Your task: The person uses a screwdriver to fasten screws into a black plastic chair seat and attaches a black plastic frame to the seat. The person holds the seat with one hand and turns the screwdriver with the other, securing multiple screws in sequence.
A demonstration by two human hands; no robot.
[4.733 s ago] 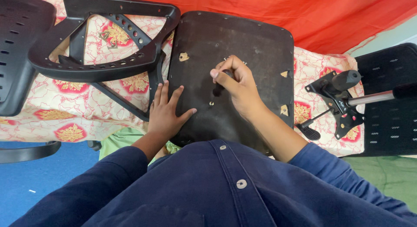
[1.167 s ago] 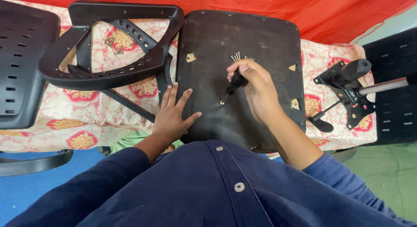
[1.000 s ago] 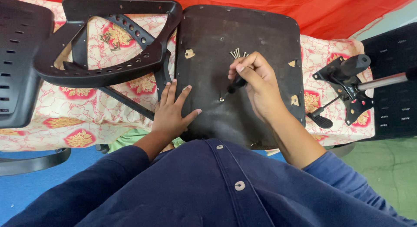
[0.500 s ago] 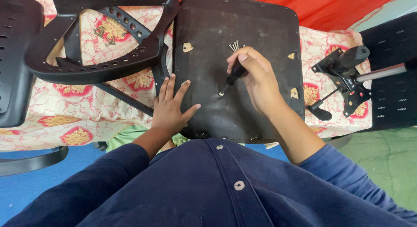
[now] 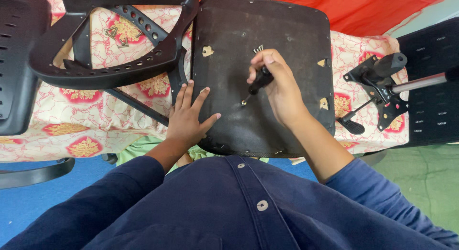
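Black plastic frame point(image 5: 110, 63): lies at the left on the floral cloth point(image 5: 86, 121).
Left hand point(image 5: 189, 118): fingers spread, palm flat on the seat board's near left edge.
Seat board point(image 5: 282, 35): dark, lying flat at centre.
Right hand point(image 5: 279, 87): closed around a black-handled screwdriver point(image 5: 258, 81), its tip on the board.
Chair mechanism point(image 5: 382, 87): right of the board.

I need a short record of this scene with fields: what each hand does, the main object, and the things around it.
Left hand: left hand lies flat, fingers spread, on the seat panel
Right hand: right hand grips a screwdriver, tip on the panel
Seat panel: dark, flat on the patterned cloth
Left of panel: black chair frame
Right of panel: chair mechanism with a metal rod
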